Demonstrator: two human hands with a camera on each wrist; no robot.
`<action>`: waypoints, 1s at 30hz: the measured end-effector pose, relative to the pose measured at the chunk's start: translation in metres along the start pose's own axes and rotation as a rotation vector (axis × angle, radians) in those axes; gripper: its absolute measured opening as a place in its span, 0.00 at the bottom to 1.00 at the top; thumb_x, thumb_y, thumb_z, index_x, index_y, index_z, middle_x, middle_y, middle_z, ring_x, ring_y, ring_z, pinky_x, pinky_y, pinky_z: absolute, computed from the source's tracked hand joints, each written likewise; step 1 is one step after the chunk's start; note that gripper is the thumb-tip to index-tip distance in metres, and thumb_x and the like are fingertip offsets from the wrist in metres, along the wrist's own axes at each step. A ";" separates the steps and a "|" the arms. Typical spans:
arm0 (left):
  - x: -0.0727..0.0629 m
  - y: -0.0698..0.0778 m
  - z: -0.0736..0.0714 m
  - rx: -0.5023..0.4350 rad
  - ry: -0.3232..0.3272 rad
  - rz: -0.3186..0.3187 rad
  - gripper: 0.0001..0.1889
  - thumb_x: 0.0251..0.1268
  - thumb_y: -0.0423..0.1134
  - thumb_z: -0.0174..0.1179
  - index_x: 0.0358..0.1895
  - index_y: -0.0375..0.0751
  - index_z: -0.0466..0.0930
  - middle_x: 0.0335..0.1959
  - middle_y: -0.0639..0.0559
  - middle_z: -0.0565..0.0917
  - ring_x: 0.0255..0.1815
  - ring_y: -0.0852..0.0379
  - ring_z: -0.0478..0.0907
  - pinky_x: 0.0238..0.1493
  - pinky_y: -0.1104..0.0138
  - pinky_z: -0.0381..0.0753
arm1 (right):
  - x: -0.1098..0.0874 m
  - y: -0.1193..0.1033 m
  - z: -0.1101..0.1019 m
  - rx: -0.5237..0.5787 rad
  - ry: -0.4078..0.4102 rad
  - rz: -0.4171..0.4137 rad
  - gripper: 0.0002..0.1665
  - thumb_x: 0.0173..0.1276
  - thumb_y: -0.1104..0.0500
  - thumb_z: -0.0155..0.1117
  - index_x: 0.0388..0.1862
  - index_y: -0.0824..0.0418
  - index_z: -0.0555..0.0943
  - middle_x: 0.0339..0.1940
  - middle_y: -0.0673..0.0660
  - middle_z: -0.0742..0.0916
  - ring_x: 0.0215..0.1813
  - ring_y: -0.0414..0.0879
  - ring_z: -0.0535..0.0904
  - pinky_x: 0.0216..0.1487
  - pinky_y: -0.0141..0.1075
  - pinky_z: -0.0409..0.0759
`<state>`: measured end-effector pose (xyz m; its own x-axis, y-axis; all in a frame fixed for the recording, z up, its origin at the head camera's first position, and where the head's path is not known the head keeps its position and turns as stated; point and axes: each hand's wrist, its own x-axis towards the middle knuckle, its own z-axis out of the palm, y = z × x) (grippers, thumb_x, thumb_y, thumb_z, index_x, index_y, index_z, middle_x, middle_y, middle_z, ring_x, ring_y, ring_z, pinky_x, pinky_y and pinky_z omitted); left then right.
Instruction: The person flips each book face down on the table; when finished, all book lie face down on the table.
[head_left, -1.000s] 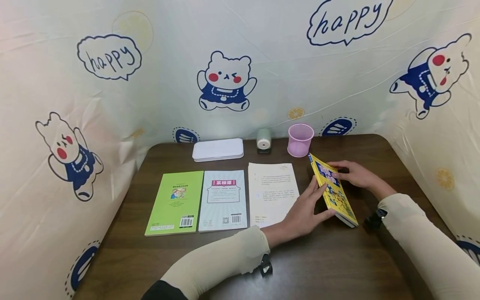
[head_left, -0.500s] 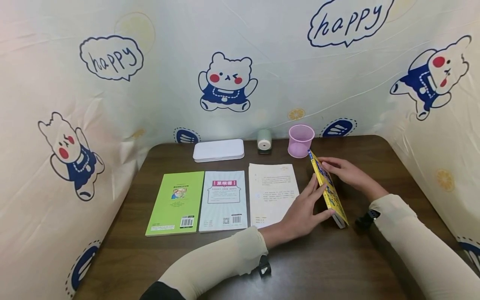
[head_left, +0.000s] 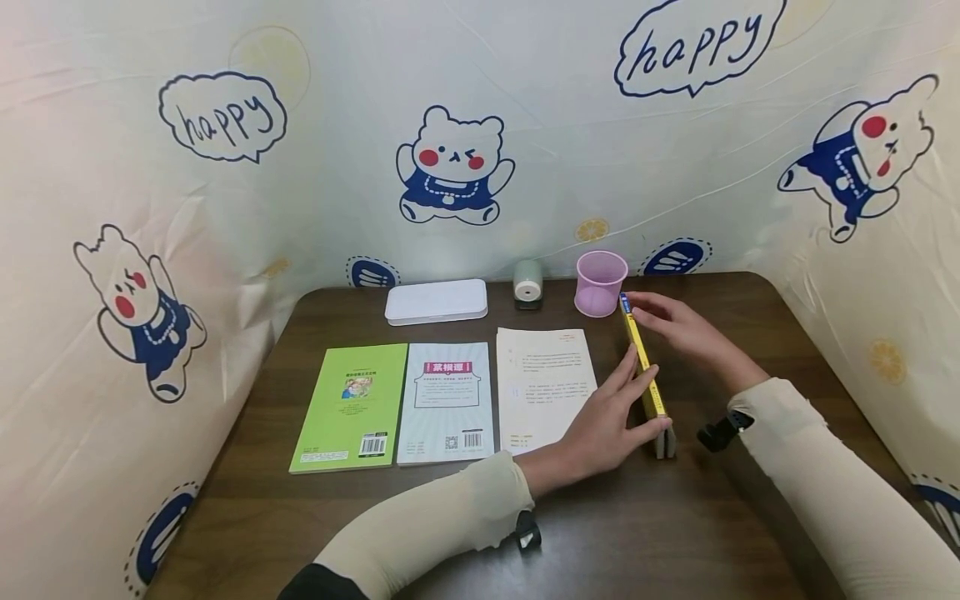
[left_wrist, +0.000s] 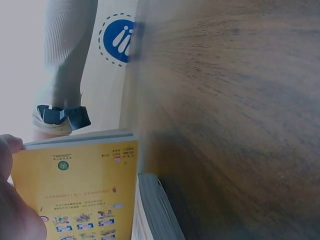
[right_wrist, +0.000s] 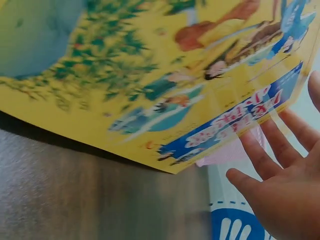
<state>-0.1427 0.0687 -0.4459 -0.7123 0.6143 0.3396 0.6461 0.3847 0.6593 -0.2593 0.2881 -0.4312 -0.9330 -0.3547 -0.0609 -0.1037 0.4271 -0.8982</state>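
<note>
A yellow book stands on its long edge at the right of the table, its narrow spine facing up. My left hand holds it along the spine, fingers toward the middle and thumb at the near end. In the left wrist view the left thumb sits at the corner of the yellow back cover. At the far end is my right hand, fingertips right at the book's edge. The right wrist view shows its fingers loosely spread beside the illustrated front cover.
Left of the yellow book lie a cream book, a light-blue book and a green book in a row. Behind them stand a white case, a small pale-green device and a pink cup. A printed curtain surrounds the table.
The yellow book has turned from tilted, front cover showing, to upright on its edge. My right hand moved left and slightly away from me with it; the left hand stayed at the spine.
</note>
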 end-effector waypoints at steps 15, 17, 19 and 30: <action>-0.002 0.002 -0.007 0.111 -0.012 0.035 0.34 0.78 0.54 0.57 0.80 0.45 0.63 0.86 0.46 0.48 0.81 0.57 0.59 0.70 0.71 0.70 | 0.007 -0.009 -0.002 0.029 0.007 -0.028 0.36 0.80 0.49 0.60 0.80 0.60 0.64 0.78 0.65 0.70 0.76 0.64 0.66 0.75 0.66 0.62; -0.002 0.001 -0.007 0.118 -0.024 0.042 0.33 0.79 0.54 0.56 0.80 0.45 0.63 0.86 0.47 0.48 0.82 0.57 0.56 0.71 0.71 0.70 | 0.007 -0.008 -0.002 0.057 0.008 -0.012 0.36 0.79 0.49 0.61 0.80 0.59 0.65 0.78 0.64 0.71 0.76 0.64 0.68 0.75 0.65 0.63; -0.001 0.000 -0.005 0.121 -0.034 0.046 0.33 0.79 0.54 0.56 0.80 0.46 0.63 0.86 0.47 0.48 0.83 0.55 0.54 0.73 0.70 0.68 | 0.006 -0.006 -0.003 0.094 0.005 -0.001 0.36 0.79 0.50 0.61 0.80 0.60 0.65 0.77 0.63 0.71 0.75 0.63 0.69 0.75 0.62 0.64; 0.005 -0.005 0.011 0.159 -0.062 0.064 0.36 0.78 0.55 0.57 0.83 0.53 0.57 0.87 0.49 0.43 0.84 0.56 0.48 0.74 0.67 0.67 | -0.003 0.000 -0.013 0.191 0.034 0.019 0.36 0.80 0.52 0.60 0.80 0.62 0.62 0.76 0.63 0.70 0.70 0.48 0.72 0.65 0.29 0.76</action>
<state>-0.1462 0.0776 -0.4550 -0.6530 0.6806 0.3323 0.7284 0.4441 0.5218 -0.2608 0.3002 -0.4250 -0.9457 -0.3182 -0.0670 -0.0216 0.2671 -0.9634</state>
